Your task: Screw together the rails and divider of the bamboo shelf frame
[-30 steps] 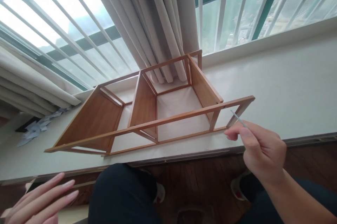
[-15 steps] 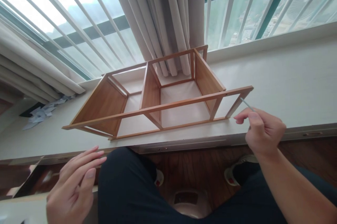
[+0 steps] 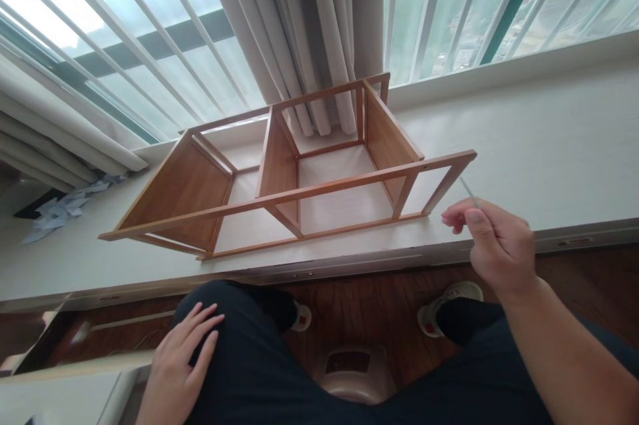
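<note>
A wooden shelf frame (image 3: 294, 193) with several brown panels lies on its side on a white ledge. Just off its right end, my right hand (image 3: 499, 248) is closed around a thin grey rod (image 3: 468, 190), which sticks up past the thumb toward the frame's end bar. Whether the rod has a bend or a handle is hidden in the fist. My left hand (image 3: 182, 358) rests on my left knee with its fingers apart, holding nothing.
Behind the frame hang grey curtains (image 3: 329, 32), with barred windows on both sides. Crumpled papers (image 3: 60, 208) lie at the ledge's left end. An open drawer (image 3: 124, 325) is at lower left, and a beige object (image 3: 354, 375) stands on the wooden floor between my feet.
My left hand has come down and to the right onto my knee. The right hand keeps its grip on the rod beside the frame. My view has tilted slightly downward.
</note>
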### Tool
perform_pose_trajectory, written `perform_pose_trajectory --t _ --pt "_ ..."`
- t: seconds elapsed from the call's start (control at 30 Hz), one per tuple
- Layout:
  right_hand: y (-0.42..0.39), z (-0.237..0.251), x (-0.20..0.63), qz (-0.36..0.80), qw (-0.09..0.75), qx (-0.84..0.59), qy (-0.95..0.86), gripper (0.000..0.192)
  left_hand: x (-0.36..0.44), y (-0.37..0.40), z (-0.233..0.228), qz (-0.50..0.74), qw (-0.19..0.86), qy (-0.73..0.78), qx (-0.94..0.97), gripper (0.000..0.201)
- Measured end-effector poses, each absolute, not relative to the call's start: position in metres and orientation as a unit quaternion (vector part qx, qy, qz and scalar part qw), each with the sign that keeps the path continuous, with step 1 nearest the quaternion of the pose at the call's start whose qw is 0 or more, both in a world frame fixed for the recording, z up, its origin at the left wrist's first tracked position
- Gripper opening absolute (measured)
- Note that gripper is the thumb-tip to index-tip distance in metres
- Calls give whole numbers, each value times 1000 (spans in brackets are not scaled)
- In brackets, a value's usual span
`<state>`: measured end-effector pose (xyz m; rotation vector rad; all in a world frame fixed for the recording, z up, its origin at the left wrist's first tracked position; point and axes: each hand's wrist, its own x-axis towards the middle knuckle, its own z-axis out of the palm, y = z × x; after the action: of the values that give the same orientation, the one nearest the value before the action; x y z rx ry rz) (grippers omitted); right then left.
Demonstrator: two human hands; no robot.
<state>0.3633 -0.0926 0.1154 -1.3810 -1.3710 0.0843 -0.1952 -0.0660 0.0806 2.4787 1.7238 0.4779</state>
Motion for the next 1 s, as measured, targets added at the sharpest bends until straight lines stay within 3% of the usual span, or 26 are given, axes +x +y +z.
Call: perform_pose_trajectory --t 0.63,1.0 --pt "-75 134 354 -4 562 -534 -632 20 -184 -63 63 167 -10 537 827 25" --pt "-64 130 350 -28 589 -528 -612 23 -173 -50 63 174 -29 503 846 22"
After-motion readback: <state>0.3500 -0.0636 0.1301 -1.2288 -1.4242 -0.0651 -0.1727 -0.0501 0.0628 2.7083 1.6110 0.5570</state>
